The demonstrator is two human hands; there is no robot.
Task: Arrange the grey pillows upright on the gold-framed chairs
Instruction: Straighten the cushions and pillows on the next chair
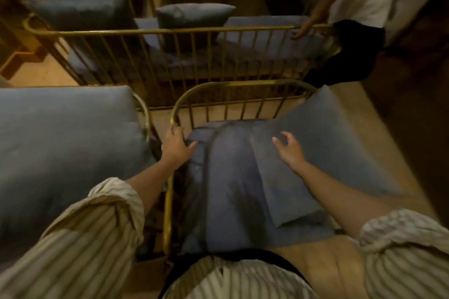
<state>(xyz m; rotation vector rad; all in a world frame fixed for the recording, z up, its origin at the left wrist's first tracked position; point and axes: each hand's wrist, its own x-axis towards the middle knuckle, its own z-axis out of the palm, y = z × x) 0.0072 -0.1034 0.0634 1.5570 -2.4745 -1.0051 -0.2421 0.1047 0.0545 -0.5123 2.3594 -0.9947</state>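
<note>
A grey pillow (233,177) lies on the seat of the gold-framed chair (240,86) right below me, with a second grey cushion (323,133) leaning against the chair's right side. My left hand (176,144) rests at the pillow's left edge, by the frame's corner, fingers curled on the fabric. My right hand (290,147) hovers with spread fingers over the pillow's upper right part. Beyond, a longer gold-framed bench (170,31) holds two upright grey pillows (82,13), (194,16).
A large grey cushion (65,148) fills the chair at my left. Another person in a white top stands at the far right, one hand (307,26) on the bench's rail. Wooden furniture and the floor surround the chairs.
</note>
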